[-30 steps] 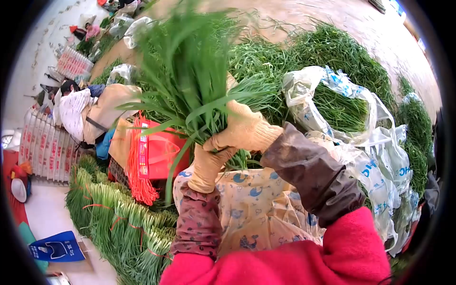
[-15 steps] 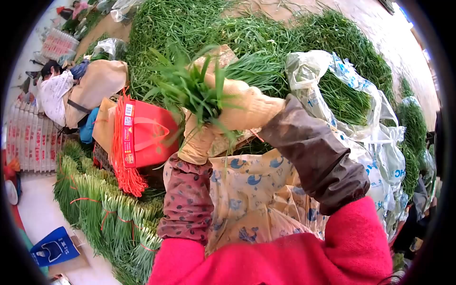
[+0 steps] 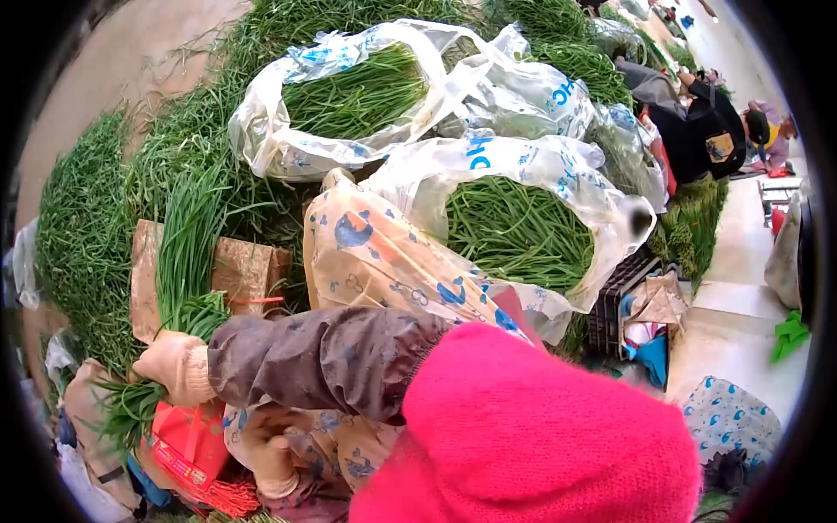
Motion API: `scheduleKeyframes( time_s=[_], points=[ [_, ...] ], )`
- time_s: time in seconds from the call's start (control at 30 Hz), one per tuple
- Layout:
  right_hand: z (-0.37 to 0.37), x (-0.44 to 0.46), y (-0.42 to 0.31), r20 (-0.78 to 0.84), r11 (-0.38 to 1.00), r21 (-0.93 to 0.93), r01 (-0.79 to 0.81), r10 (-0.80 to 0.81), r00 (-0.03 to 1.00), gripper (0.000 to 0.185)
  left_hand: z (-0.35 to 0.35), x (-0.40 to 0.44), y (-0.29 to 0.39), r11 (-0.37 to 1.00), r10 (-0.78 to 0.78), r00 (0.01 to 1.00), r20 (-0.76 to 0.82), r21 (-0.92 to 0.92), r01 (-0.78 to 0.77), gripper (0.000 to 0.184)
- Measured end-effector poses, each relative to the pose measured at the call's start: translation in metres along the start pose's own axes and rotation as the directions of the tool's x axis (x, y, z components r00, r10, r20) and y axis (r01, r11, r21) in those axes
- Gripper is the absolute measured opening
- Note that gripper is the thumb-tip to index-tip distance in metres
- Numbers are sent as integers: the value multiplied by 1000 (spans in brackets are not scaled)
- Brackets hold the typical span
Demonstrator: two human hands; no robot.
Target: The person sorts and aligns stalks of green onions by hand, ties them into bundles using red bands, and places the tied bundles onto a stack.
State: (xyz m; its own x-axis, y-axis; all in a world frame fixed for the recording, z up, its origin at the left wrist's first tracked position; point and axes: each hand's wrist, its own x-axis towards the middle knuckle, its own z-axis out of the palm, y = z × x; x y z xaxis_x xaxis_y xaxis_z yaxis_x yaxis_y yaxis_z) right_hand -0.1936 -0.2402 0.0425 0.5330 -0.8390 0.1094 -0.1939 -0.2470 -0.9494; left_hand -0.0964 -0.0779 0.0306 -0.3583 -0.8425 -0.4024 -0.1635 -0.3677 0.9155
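Observation:
My right hand [image 3: 176, 368], in a beige work glove, is closed around a bunch of chives [image 3: 132, 411] at the left. The leaf ends stick out below the glove. Just above it, more long chives [image 3: 187, 253] lie over a brown board [image 3: 247, 270]. Below my dark right sleeve is my gloved left hand [image 3: 268, 446], above the patterned apron on my lap. Its fingers are partly hidden, so its grip is unclear. The red bag [image 3: 187, 436] with red ties [image 3: 228, 499] sits between and below the hands.
Two white plastic bags, one farther [image 3: 261, 131] and one nearer [image 3: 602, 261], hold chives. Loose greens [image 3: 78, 218] are heaped at the left and back. A black crate [image 3: 617, 292] stands at right. A person in black [image 3: 697, 131] is at the far right.
My view has swung to the right, bringing the plastic bags to the middle. My hands, together around the chives before, are now apart; the right keeps hold of a bunch.

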Motion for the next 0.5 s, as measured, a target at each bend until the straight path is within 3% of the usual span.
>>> scheduleKeyframes(
  time_s=[0.03, 0.1, 0.17, 0.23, 0.27, 0.33, 0.37, 0.4, 0.47, 0.5],
  points=[
    [0, -5, -1, -84, 999, 22, -23, 25, 996, 32, -3, 0, -16, 961, 94, 994, -51, 264, -77, 62],
    [-23, -17, -24, -96, 998, 57, -9, 14, 995, 31, -17, 5, -68, 844, 197, 980, -25, 513, -157, 58],
    [-35, -36, -39, -77, 995, 101, 13, -5, 997, 31, -13, 11, -83, 813, 199, 977, -72, 568, -124, 56],
    [-36, -54, -50, -290, 929, 87, 359, -321, 901, 30, -5, 15, -84, 838, 166, 980, -107, 540, -83, 54],
    [-37, -63, -55, -322, 886, 135, 444, -385, 865, 30, -2, 16, -81, 855, 150, 982, -114, 514, -71, 53],
    [-24, -76, -58, -419, 802, 29, 597, -533, 735, 27, 1, 21, -75, 900, 107, 986, -129, 433, -41, 51],
    [-30, -93, -64, -268, 828, -90, 553, -555, 787, 19, 1, 22, -70, 928, 80, 987, -139, 371, -23, 50],
    [-21, -105, -64, -407, 733, -63, 677, -639, 653, 16, 2, 20, -63, 957, 52, 987, -155, 290, -5, 49],
    [-5, -126, -58, -249, 747, -309, 589, -661, 707, 40, 5, 18, -48, 996, -14, 987, -162, 82, 27, 47],
    [-5, -136, -51, -266, 692, -262, 673, -722, 639, 44, 8, 14, -38, 999, -43, 987, -156, -35, 38, 46]
  ],
)
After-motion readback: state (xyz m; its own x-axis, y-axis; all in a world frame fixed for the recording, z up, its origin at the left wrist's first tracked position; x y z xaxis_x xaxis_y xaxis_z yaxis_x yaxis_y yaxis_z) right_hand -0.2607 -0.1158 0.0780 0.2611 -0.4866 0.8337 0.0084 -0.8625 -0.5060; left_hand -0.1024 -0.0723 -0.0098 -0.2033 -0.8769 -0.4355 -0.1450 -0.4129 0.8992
